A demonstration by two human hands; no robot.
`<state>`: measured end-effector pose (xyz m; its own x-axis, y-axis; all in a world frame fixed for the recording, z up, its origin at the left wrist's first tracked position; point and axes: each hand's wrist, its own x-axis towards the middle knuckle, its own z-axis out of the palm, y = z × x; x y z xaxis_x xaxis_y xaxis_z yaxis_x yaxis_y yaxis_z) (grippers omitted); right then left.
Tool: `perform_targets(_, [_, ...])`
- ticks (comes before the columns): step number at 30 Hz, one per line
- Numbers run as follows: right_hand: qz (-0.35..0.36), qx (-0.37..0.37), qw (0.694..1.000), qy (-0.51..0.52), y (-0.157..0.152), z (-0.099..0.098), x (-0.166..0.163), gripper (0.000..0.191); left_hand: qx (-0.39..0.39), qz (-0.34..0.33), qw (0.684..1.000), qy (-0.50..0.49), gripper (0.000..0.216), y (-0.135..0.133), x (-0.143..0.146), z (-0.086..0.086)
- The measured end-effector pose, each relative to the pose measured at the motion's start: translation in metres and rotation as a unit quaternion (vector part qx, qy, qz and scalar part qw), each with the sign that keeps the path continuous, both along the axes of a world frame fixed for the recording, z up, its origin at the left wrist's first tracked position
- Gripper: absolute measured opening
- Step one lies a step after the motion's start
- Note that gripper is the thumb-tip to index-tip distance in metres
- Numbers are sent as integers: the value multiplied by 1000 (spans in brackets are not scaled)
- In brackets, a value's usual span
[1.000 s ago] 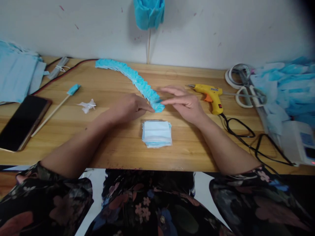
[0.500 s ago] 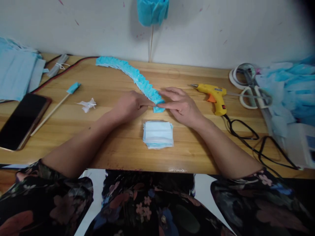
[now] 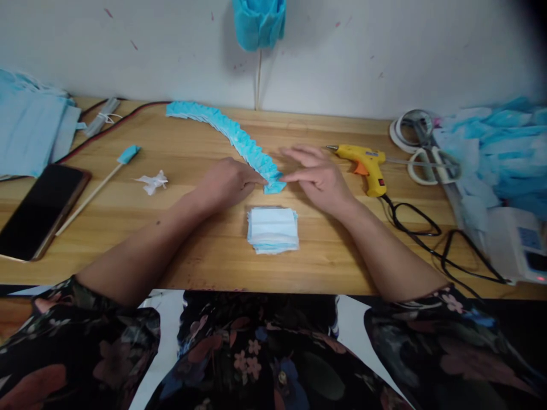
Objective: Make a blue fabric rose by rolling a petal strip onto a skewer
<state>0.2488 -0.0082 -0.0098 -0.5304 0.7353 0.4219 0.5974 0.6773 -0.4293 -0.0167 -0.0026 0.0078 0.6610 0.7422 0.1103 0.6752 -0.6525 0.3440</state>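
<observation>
**Near end of strip pressed down**

Lying on table, curving from the wall toward the body: blue strip. Left hand curled, fingertips nipping its near end. Right hand spread, gripping nothing, forefinger touching the same end. By the look, fixing the last fold in place. Just below, apart: stack. Glue gun beside right hand. Next calling for steady pressure, no shifting of folds.

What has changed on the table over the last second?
The right hand slid in until its fingertips met the left hand on the near end of the blue pleated strip, then eased back a little, index fingertip still at that end. The left hand stayed there. The strip, folded stack, glue gun and phone kept their places.
</observation>
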Motion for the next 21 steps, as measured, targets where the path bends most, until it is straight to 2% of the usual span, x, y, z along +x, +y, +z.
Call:
perform_targets(4, [-16, 3, 999, 50, 5, -1, 8, 32, -2, 2, 1000, -16, 38, 2, -1, -4])
perform_targets(10, [-5, -15, 1000, 15, 2, -6, -1, 33, -14, -18, 999, -27, 40, 2, -4, -3])
perform_targets(16, [15, -3, 1000, -16, 4, -9, 1, 36, 1, -40, 995, -88, 39, 0, -4, -5])
perform_targets(21, [22, 13, 999, -31, 4, -7, 0, 38, 7, -58, 997, -46, 37, 0, -1, -8])
